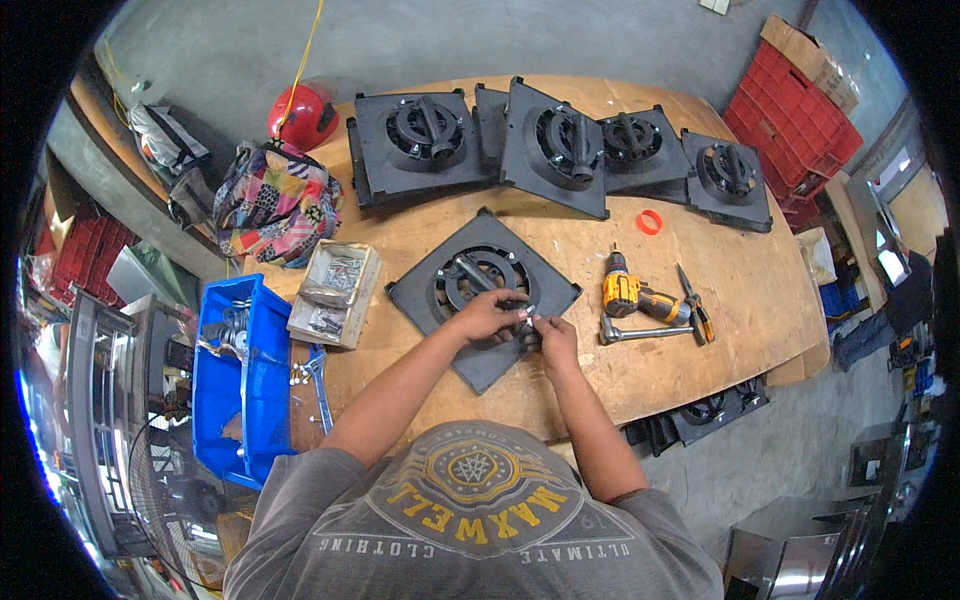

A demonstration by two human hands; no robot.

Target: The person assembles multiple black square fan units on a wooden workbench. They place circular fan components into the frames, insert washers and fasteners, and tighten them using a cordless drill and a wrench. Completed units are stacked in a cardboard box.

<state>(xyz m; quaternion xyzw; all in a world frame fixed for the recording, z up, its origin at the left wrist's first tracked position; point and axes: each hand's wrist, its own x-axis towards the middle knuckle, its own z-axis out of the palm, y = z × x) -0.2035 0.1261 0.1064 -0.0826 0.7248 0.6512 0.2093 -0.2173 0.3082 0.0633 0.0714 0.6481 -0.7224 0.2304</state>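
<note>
In front of me a square black plastic panel [450, 265] lies turned cornerwise on the table, with a round slotted opening and a bar across it. Over its near right part, my left hand [490, 316] has its fingers bent together at a small shiny metal piece [529, 314], too small to name. My right hand [553, 342] is closed beside it, fingertips pinched at the same spot. What lies under the fingers is hidden, and I cannot tell which hand bears the piece.
Several similar black panels [410, 165] lean along the table's back. To the right are a yellow cordless drill [622, 290], ratchet wrench [645, 334], pliers [702, 318] and orange ring [649, 222]. Left stand a box of screws [338, 275], blue bin [215, 405] and blue-handled wrench [319, 385].
</note>
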